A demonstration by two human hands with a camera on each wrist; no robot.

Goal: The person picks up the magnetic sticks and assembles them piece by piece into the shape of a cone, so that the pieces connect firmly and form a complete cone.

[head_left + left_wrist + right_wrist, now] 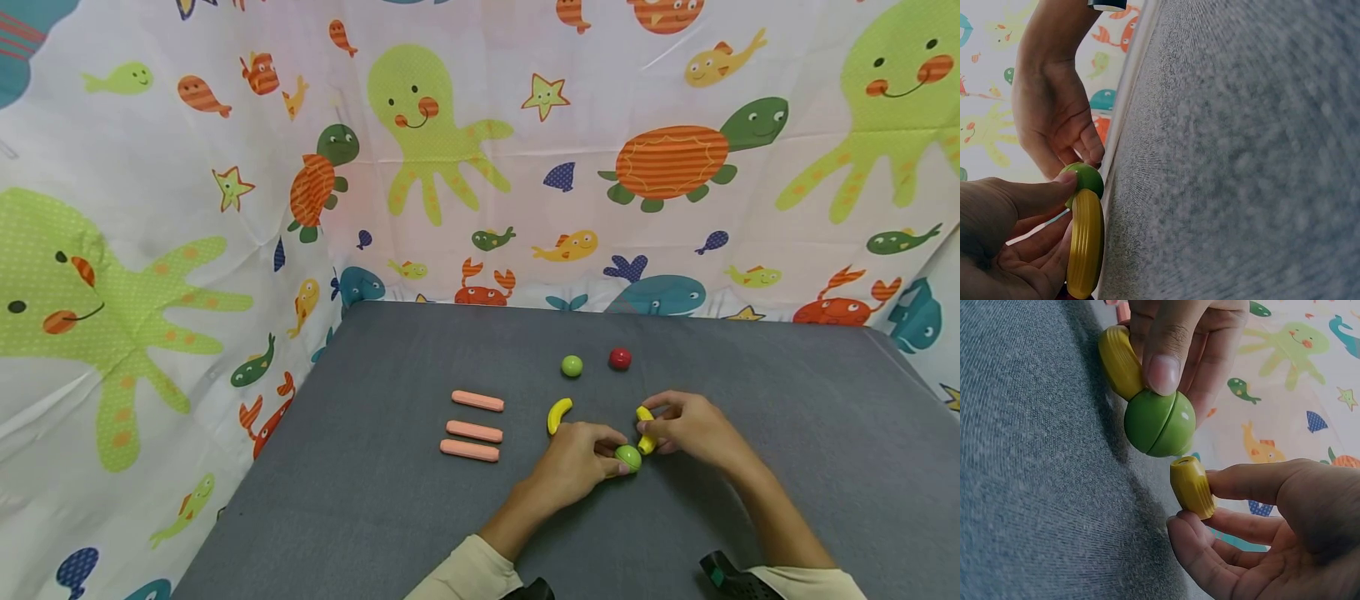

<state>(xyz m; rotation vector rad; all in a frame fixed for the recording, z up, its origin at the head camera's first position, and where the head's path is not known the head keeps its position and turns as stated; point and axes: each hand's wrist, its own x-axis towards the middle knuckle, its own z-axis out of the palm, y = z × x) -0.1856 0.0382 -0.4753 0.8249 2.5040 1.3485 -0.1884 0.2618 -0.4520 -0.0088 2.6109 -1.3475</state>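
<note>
My left hand [577, 458] pinches a glossy green ball [628, 457] with a seam around it, just above the grey table. To its right, my right hand [693, 429] pinches a second yellow toy banana [646, 442] between thumb and fingers. In the right wrist view, this ridged yellow banana [1192, 487] shows a small hole in its end, which faces the green ball [1160, 424] across a narrow gap. Another yellow toy banana [558, 415] lies beside the back of my left hand. The left wrist view has that banana [1085, 244] in front, partly overlapping the ball.
Three pink toy sausages [474, 431] lie left of my hands. Farther back sit another green ball [572, 366] and a red ball [620, 359]. The grey table [360, 500] meets a curtain [465, 250] printed with sea animals at its back and left.
</note>
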